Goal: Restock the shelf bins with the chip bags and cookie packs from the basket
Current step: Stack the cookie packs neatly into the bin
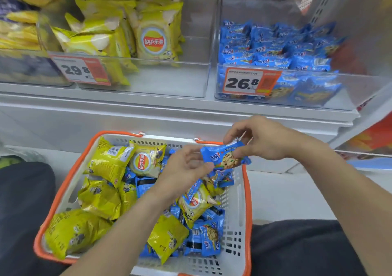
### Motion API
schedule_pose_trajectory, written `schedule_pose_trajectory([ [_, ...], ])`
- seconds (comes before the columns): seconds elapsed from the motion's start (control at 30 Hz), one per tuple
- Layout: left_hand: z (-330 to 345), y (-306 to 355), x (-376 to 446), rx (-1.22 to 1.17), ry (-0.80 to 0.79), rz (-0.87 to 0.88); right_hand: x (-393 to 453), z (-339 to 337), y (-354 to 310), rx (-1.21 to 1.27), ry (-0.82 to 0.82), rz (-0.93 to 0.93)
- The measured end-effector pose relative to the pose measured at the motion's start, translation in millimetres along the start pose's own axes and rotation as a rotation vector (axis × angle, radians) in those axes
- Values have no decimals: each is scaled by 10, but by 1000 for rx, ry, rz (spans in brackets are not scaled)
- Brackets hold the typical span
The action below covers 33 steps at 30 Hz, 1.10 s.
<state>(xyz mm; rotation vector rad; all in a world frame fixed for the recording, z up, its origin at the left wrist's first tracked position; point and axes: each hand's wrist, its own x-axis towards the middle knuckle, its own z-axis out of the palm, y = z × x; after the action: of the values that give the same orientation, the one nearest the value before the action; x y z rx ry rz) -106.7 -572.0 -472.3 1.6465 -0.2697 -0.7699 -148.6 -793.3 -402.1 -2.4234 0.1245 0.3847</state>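
My right hand point(265, 140) and left hand point(186, 167) pinched a cookie pack point(224, 154) by its ends — light, slippery film, crushable contents.

both hands up in front, right hand point(265, 140) pinching with curled fingers, left hand point(184, 167) looks half-open, fingertips maybe touching too

The basket point(237, 201) is matt white plastic with a smooth orange rim. Chip bags point(106, 165) at its 10 o'clock are glossy, crinkled foil; cookie packs point(209, 239) shiny film. Shelf bins point(191, 80) are clear glossy plastic with paper price tags point(250, 82).
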Motion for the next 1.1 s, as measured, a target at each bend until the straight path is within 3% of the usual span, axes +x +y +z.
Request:
schedule_pose_trajectory([
  [0.1,130,201,127,104,21,210,-121,-270,38,-44,32,-35],
  [0.27,509,556,283,230,-56,387,-349,-676,157,43,188,-120],
  [0.53,1000,1515,602,453,113,843,-612,-1035,529,279,862,-253],
  [0.63,1095,1984,798,522,192,975,-700,-1154,777,193,1153,-197],
  [0.73,1218,2367,1157,542,207,936,-756,-1253,963,-37,1270,-91],
  [0.97,1790,2685,2086,579,13,605,-730,-1229,1029,4,1220,-43],
  [1.1,2101,2640,2435,714,8,584,-721,-1229,1060,33,1229,-60],
])
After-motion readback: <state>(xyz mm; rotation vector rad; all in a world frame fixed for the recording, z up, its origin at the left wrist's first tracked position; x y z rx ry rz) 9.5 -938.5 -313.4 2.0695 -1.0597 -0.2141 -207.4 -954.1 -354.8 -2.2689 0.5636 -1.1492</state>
